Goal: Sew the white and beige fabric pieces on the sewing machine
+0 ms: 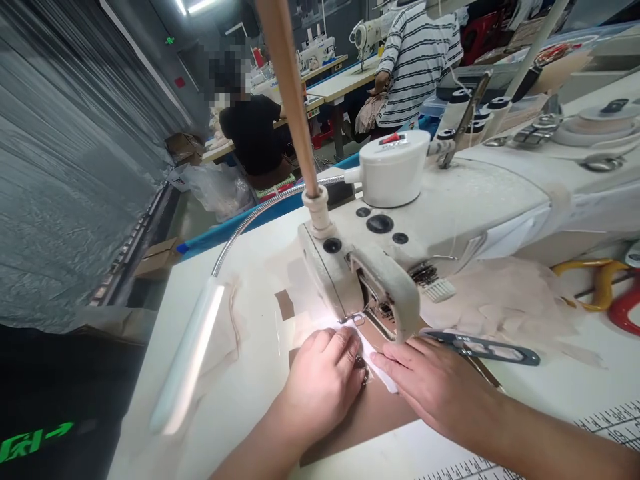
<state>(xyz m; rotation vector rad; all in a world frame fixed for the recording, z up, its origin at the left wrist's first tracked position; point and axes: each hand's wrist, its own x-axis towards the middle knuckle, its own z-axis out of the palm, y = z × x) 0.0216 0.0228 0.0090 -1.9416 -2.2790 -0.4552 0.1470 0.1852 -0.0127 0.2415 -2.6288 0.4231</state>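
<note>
A white sewing machine head stands before me, its presser foot lit from the side. My left hand is closed just in front of the foot, its bent fingers pressed together on a narrow strip of white fabric. Opposite it, my right hand lies flat with fingers stretched out, fingertips touching the strip's right edge. Under both hands is a brown sheet. Black thread snips lie right behind my right hand; whether they touch it is hidden.
A lit lamp on a bendy neck stands left. Pale fabric scraps and yellow-and-red-handled scissors lie right. A ruler scale marks the near right table. Two people sit at machines beyond; a curtain hangs left.
</note>
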